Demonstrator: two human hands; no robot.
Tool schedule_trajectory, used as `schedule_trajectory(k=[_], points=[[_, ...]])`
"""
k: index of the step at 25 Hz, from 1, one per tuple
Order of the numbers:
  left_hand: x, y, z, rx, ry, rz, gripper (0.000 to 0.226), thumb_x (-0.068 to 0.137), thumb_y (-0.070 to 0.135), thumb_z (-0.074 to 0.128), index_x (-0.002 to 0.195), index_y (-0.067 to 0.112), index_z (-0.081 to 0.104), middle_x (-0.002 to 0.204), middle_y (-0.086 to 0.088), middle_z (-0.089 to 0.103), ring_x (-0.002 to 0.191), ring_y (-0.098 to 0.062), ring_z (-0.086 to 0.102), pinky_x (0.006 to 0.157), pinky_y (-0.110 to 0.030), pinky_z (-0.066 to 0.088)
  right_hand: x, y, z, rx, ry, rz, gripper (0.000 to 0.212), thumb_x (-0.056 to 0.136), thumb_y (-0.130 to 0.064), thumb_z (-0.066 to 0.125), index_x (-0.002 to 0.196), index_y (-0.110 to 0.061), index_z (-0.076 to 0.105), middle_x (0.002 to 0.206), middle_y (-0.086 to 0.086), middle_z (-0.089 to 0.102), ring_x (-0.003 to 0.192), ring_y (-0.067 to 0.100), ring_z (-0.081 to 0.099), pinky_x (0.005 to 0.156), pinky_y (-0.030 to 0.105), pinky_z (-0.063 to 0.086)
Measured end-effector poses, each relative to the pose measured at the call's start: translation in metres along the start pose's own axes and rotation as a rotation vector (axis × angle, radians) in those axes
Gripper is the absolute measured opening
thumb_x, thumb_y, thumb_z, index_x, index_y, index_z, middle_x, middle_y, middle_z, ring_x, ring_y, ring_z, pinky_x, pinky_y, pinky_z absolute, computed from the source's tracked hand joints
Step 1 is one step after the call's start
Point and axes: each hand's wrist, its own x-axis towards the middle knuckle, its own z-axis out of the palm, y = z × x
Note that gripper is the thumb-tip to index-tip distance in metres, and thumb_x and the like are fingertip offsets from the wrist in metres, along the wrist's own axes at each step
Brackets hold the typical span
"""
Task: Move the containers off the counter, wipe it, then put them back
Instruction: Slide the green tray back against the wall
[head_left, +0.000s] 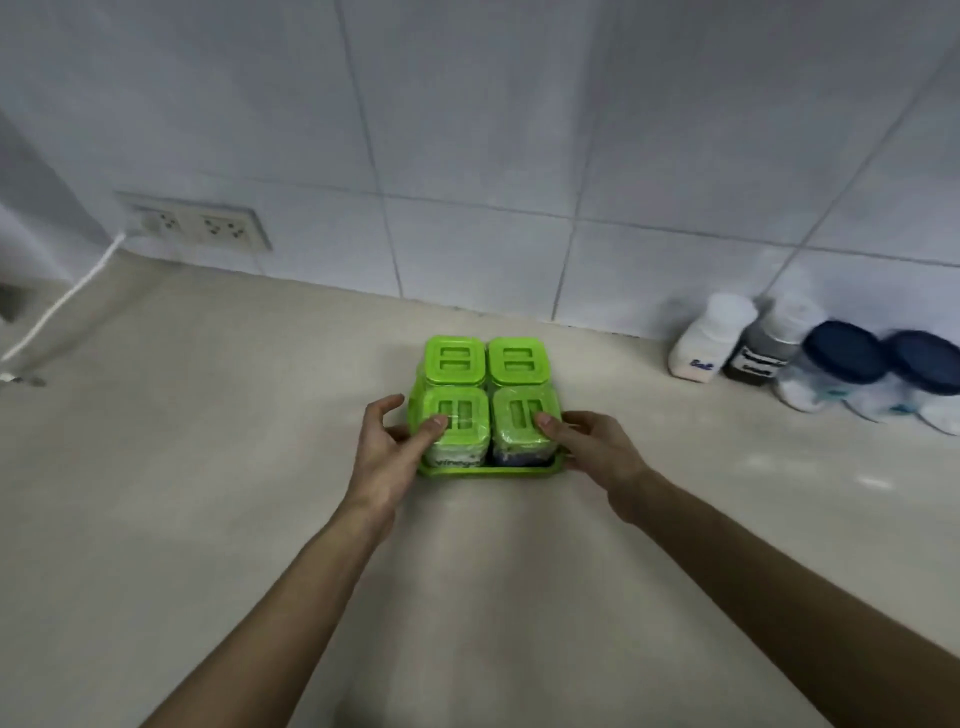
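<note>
A green tray stands on the beige counter and carries several clear jars with green lids. My left hand grips the tray's left side, with its thumb on the near-left lid. My right hand grips the right side, with its thumb on the near-right lid. The tray rests on the counter or just at it; I cannot tell whether it is lifted.
At the back right, against the tiled wall, stand a white bottle, a dark jar with a white cap and two blue-lidded jars. A double wall socket with a white cable is at the back left.
</note>
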Motion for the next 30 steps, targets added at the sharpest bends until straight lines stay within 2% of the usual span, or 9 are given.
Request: schedule_trajectory(k=[3,9,11,14,19,22,25,28,30], points=[[0.023,0.006,0.053,0.021,-0.113,-0.014,0.061,0.079,0.025,0.076,0.13,0.021,0.043,0.111,-0.018,0.064,0.088,-0.019,0.064,0.071,-0.023,0.047,0.003,0.003,-0.05,0.02,0.111,0.017,0.029,0.084,-0.03,0.07,0.098,-0.005,0.068,0.083,0.001,0.07,0.063,0.001,0.064,0.055,0.013,0.049],[0.043,0.009,0.124,0.026,-0.224,0.002,0.055,0.083,0.019,0.073,0.129,0.013,0.043,0.104,-0.017,0.064,0.077,-0.016,0.062,0.065,-0.024,0.047,0.01,0.009,-0.109,0.057,0.27,0.001,0.019,0.086,-0.028,0.068,0.097,-0.013,0.061,0.081,-0.004,0.066,0.068,0.004,0.06,0.053,0.011,0.047],[0.053,0.007,0.135,0.061,-0.243,0.012,0.051,0.083,0.02,0.072,0.126,0.013,0.046,0.104,-0.018,0.065,0.076,-0.015,0.062,0.066,-0.026,0.047,0.016,0.011,-0.118,0.034,0.316,0.003,0.03,0.083,-0.037,0.07,0.1,-0.014,0.063,0.087,-0.003,0.066,0.076,0.008,0.062,0.065,0.018,0.051],[0.068,0.01,0.148,0.098,-0.27,0.008,0.045,0.083,0.023,0.072,0.121,0.015,0.05,0.102,-0.017,0.067,0.075,-0.015,0.064,0.068,-0.029,0.049,0.03,0.012,-0.126,-0.015,0.373,-0.005,0.063,0.075,-0.053,0.072,0.118,-0.009,0.06,0.105,0.004,0.068,0.089,0.016,0.064,0.077,0.031,0.052],[0.076,0.013,0.159,0.112,-0.271,0.01,0.044,0.084,0.025,0.071,0.122,0.013,0.05,0.094,-0.007,0.068,0.076,-0.013,0.064,0.068,-0.028,0.049,0.042,0.005,-0.132,0.008,0.373,-0.011,0.05,0.081,-0.047,0.069,0.113,-0.009,0.064,0.095,-0.002,0.067,0.077,0.007,0.06,0.07,0.026,0.047],[0.078,0.011,0.161,0.109,-0.256,-0.003,0.044,0.084,0.027,0.071,0.121,0.014,0.051,0.097,-0.009,0.068,0.078,-0.015,0.065,0.076,-0.033,0.052,0.047,0.008,-0.133,0.029,0.368,-0.01,0.051,0.081,-0.048,0.068,0.114,-0.01,0.065,0.1,0.002,0.07,0.075,0.007,0.061,0.064,0.022,0.044],[0.078,0.011,0.162,0.105,-0.254,0.003,0.043,0.084,0.025,0.071,0.12,0.014,0.05,0.097,-0.009,0.067,0.078,-0.015,0.065,0.075,-0.032,0.052,0.049,0.01,-0.134,0.039,0.374,-0.009,0.051,0.081,-0.047,0.068,0.115,-0.009,0.065,0.097,0.0,0.069,0.074,0.007,0.061,0.062,0.021,0.044],[0.076,0.011,0.164,0.131,-0.225,0.019,0.043,0.084,0.028,0.071,0.118,0.014,0.05,0.102,-0.01,0.066,0.084,-0.018,0.065,0.081,-0.036,0.055,0.047,0.006,-0.134,0.025,0.373,-0.004,0.06,0.078,-0.051,0.069,0.119,-0.007,0.062,0.099,-0.002,0.067,0.08,0.009,0.061,0.068,0.024,0.048],[0.075,0.011,0.163,0.184,-0.205,0.017,0.043,0.083,0.035,0.071,0.115,0.015,0.05,0.106,-0.008,0.064,0.094,-0.022,0.065,0.09,-0.042,0.053,0.041,0.005,-0.138,-0.053,0.393,0.01,0.083,0.068,-0.069,0.066,0.125,-0.009,0.058,0.111,0.002,0.065,0.094,0.017,0.063,0.083,0.034,0.053]])
